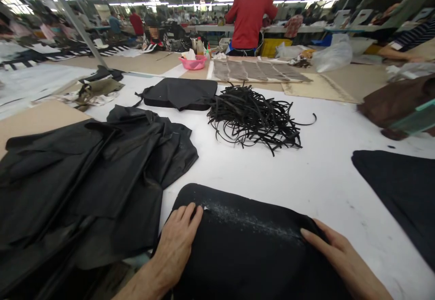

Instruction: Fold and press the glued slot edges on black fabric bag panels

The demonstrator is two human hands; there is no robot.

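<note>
A black fabric panel [244, 250] with rounded corners lies on the white table before me, with whitish specks and a faint line across its upper part. My left hand [178, 236] rests palm down on its left side, fingers fairly flat on the cloth and holding nothing. By the left fingertips is a tiny white spot [205, 208]. At the panel's right edge is my right hand [335, 248], its thumb on top and the other fingers over and beyond the edge, gripping the fabric. The panel's near part runs out of view.
Crumpled black sheet material [102, 177] covers the left. Beyond the panel lie a heap of thin black strips [254, 114] and a stack of black pieces [180, 92]. Another black piece [401, 195] is at right. A pink basket [193, 63] and a person in red [249, 16] are farther back.
</note>
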